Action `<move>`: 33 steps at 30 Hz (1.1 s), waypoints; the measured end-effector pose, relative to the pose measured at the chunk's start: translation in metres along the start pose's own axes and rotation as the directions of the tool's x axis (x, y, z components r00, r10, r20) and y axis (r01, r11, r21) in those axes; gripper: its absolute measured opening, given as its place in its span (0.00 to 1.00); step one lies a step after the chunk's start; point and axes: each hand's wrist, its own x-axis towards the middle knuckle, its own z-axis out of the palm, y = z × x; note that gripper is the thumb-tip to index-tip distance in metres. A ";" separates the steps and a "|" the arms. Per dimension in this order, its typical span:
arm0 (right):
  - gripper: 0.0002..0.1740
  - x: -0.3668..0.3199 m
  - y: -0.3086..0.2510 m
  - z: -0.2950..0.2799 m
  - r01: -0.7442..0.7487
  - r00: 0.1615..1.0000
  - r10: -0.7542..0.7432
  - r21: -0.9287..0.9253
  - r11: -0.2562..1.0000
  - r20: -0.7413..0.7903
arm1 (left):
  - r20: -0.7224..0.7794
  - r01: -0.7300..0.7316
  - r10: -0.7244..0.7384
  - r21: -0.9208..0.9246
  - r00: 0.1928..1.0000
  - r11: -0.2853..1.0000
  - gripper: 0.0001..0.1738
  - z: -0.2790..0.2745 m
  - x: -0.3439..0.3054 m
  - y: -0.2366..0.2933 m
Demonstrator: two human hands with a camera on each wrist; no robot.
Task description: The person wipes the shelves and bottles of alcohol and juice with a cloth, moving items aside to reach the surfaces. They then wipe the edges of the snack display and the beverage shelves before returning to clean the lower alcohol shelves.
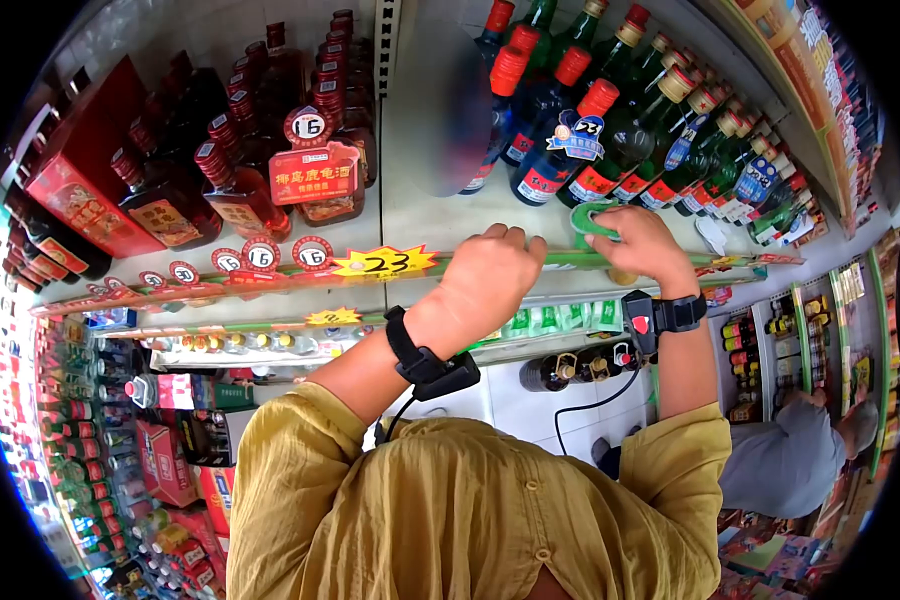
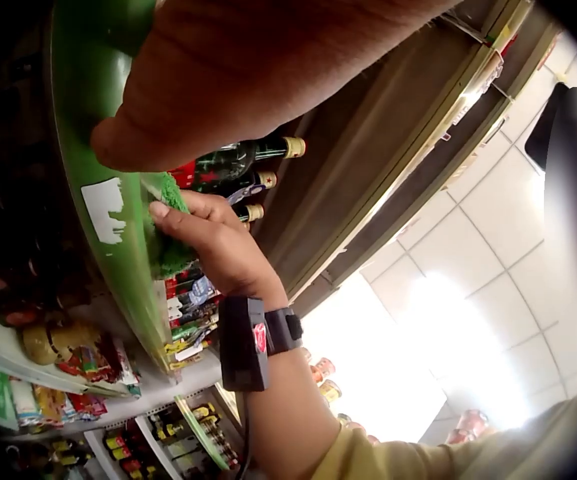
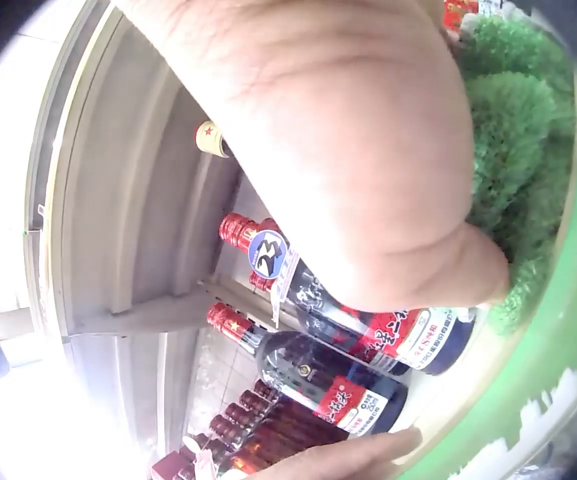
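Observation:
My right hand (image 1: pixel 642 240) grips a green mesh scrubber (image 1: pixel 592 222) at the front edge of the shelf, in front of the bottles. The right wrist view shows the bunched scrubber (image 3: pixel 513 130) beside the palm, against the green edge strip (image 3: pixel 553 400). My left hand (image 1: pixel 490 275) holds the same edge further left. Its thumb (image 2: pixel 188 120) presses the strip's face and its fingers (image 3: pixel 348 455) lie over the top. A torn white patch of label (image 2: pixel 105 211) clings to the green strip between the hands.
Dark bottles with red caps (image 1: pixel 545 165) stand just behind my hands, green ones (image 1: pixel 660 130) to the right. Amber bottles (image 1: pixel 240 200) and a red box (image 1: pixel 95 165) are at left. A yellow price tag (image 1: pixel 385 263) sits on the edge. Another person (image 1: pixel 785 455) is at right.

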 end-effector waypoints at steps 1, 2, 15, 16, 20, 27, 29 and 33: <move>0.14 0.001 0.000 0.001 0.016 1.000 -0.016 0.008 1.000 -0.012 | 0.001 -0.001 0.001 0.001 1.000 1.000 0.13 0.000 0.000 0.000; 0.14 0.002 0.000 0.002 0.032 0.999 -0.031 0.017 0.999 -0.025 | 0.003 -0.002 0.002 0.002 1.000 1.000 0.13 0.000 0.001 0.000; 0.14 0.020 -0.039 0.000 0.043 0.999 -0.043 0.014 0.999 0.016 | -0.037 -0.029 0.028 -0.014 0.999 0.999 0.13 0.000 -0.001 -0.002; 0.15 0.021 -0.040 -0.001 0.027 0.999 -0.028 0.018 0.999 0.019 | -0.042 -0.027 0.027 -0.014 0.999 1.000 0.13 0.001 -0.001 -0.002; 0.16 0.022 -0.044 -0.002 -0.024 0.999 0.023 0.039 0.999 0.037 | -0.044 -0.023 0.022 -0.020 0.999 1.000 0.13 0.002 -0.002 -0.002; 0.16 0.026 -0.050 0.001 -0.024 0.999 0.023 0.022 0.999 0.036 | -0.071 -0.014 0.011 -0.033 0.997 0.999 0.12 0.004 -0.002 -0.002; 0.16 0.027 -0.052 0.001 -0.027 0.999 0.027 0.014 1.000 0.042 | -0.069 -0.006 0.003 -0.036 0.998 0.999 0.12 0.006 -0.003 -0.001; 0.16 0.028 -0.056 -0.001 -0.039 0.998 0.040 -0.010 0.999 0.051 | -0.097 -0.018 0.013 -0.050 0.995 0.999 0.11 0.006 -0.003 -0.003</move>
